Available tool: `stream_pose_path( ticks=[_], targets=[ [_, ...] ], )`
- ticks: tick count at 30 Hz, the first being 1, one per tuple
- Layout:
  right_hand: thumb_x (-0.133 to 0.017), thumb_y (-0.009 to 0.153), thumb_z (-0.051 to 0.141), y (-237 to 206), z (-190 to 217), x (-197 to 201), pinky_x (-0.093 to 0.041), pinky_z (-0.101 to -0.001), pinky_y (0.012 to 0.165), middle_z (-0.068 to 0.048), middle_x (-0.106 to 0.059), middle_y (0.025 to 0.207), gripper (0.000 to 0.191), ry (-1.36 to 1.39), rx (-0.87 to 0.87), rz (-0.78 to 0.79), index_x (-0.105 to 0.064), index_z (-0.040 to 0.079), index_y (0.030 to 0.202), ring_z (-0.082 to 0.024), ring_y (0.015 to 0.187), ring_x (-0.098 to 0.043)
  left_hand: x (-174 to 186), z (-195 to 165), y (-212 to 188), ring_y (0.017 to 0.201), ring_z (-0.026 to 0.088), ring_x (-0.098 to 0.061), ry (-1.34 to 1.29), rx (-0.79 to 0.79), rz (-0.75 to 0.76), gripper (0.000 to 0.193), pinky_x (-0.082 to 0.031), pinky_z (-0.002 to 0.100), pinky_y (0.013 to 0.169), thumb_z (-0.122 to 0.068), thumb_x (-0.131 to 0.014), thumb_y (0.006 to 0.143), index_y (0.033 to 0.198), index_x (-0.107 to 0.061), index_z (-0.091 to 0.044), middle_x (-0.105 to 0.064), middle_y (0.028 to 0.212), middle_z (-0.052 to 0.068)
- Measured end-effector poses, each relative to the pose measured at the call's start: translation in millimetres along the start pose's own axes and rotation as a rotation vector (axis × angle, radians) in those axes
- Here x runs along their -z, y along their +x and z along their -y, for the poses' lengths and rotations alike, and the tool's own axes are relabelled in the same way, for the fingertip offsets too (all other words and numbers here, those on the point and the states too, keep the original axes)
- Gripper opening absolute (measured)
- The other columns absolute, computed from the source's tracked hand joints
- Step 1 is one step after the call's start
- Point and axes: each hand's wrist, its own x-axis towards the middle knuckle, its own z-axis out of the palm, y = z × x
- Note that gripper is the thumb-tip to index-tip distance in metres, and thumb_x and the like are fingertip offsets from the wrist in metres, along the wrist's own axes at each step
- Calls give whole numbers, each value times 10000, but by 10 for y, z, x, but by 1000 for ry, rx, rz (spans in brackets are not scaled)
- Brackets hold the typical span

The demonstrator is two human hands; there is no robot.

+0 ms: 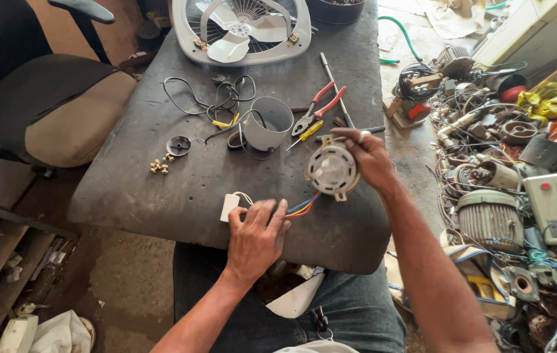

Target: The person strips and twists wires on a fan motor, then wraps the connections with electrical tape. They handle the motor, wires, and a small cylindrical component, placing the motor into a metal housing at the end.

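My right hand (370,157) grips a small round silver fan motor (331,170) and holds it just above the dark grey table (161,189). Red, blue and yellow wires (301,206) trail from the motor down to my left hand (255,238), which lies palm-down on them with fingers spread at the near table edge. A small white block (229,207) sits at the wires' end, just left of that hand. A grey plastic cup-shaped housing (269,122) stands behind, with red-handled pliers (319,108) and a yellow screwdriver (306,133) next to it.
A white fan frame with blades (240,29) lies at the table's far end, black cables (216,98) and small brass screws (159,166) in the middle. An office chair (50,111) stands left. Motors, wire coils and scrap (494,163) crowd the floor right.
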Motion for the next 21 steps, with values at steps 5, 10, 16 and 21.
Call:
stream_pose_path(
  ticks=[5, 10, 16, 21],
  targets=[
    [-545, 1034, 73, 83, -16, -45, -558, -248, 879, -35, -713, 1241, 271, -14, 74, -99, -703, -13, 1237, -82, 986, -677, 148, 120, -36, 1272, 366, -502, 30, 132, -103, 675, -334, 535, 988, -351, -783, 747, 1350, -610, -102, -549, 1335, 214],
    [-587, 1034, 143, 142, 54, -156, -573, -250, 741, -61, -766, 938, 226, -67, 10, -266, -703, 12, 1177, -92, 820, -697, 128, 417, -94, 1202, 309, -564, -39, 406, 28, 548, -388, 499, 1003, -264, -793, 807, 1320, -645, -139, -623, 1282, 126],
    [-645, 1034, 136, 276, 69, -201, -604, -263, 722, -96, -744, 915, 199, 47, 190, -317, -698, -18, 1149, -116, 814, -724, -91, 534, 107, 1248, 298, -614, -162, 324, -74, 409, -445, 438, 1065, -151, -709, 937, 1343, -655, -157, -658, 1343, 82],
    [-615, 1073, 142, 207, -111, -34, -583, -238, 759, -88, -752, 965, 208, -65, 194, -364, -697, -14, 1185, -105, 843, -705, -150, 515, 234, 1297, 374, -530, -179, 300, -85, 593, -402, 508, 1056, -187, -807, 812, 1364, -613, -95, -577, 1371, 170]
  ],
)
